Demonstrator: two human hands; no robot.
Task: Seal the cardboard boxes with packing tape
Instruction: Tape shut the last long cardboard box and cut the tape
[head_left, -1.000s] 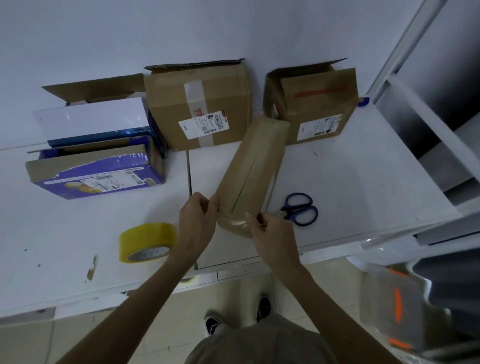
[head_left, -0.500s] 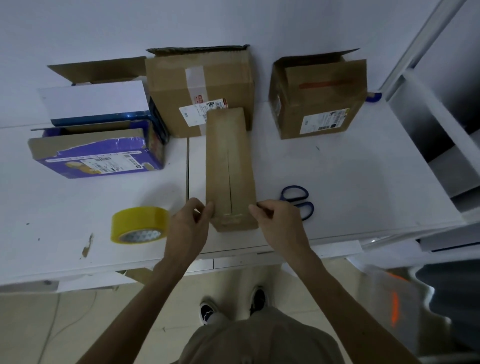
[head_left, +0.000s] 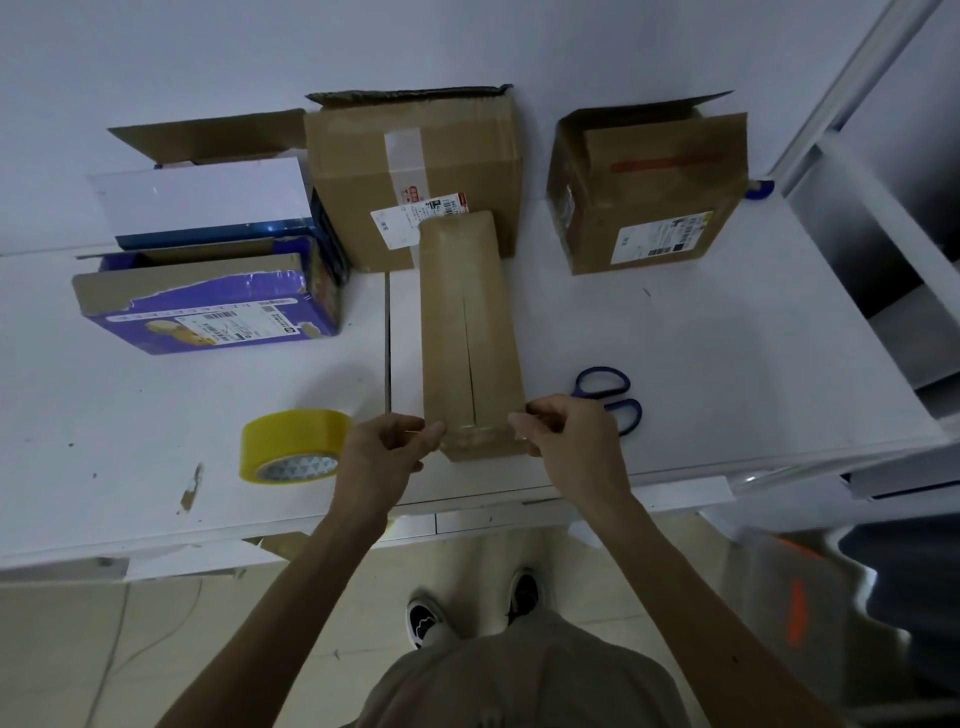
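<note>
**Cardboard long box in position, seam not yet taped**

Cardboard long box (head_left: 470, 332) lies flat at the centre of the tabletop (head_left: 727, 364), its length running from 6 to 12 o'clock. A dark slit runs along the middle of its top face. No fresh tape is visible over it, so I judge this box unsealed. A glossy patch at the near end may be old tape, but I cannot tell.

Left hand (head_left: 387, 452) pinches the near left corner with curled fingers. Right hand (head_left: 569, 431) pinches the near right corner in the same way. Neither hand holds a tool.

Yellow tape roll (head_left: 291, 447) rests untouched at 8 o'clock from the box, just beside the left hand. Blue-handled scissors (head_left: 608, 395) lie at 3 o'clock from the near end.

Large brown box (head_left: 415, 171) stands at 12 o'clock with its top flap raised. Smaller brown box (head_left: 649, 187) at 1 o'clock is also open. Purple box (head_left: 208, 306) at 10 o'clock shows a loose flap. All appear still to be sealed, so the task looks to be at an early stage.

Not established:
- The scissor blades are hidden behind the right hand.
- The free end of the tape cannot be seen.
- No box's contents can be seen.
- I cannot tell whether the long box's far end touches the large brown box.
</note>
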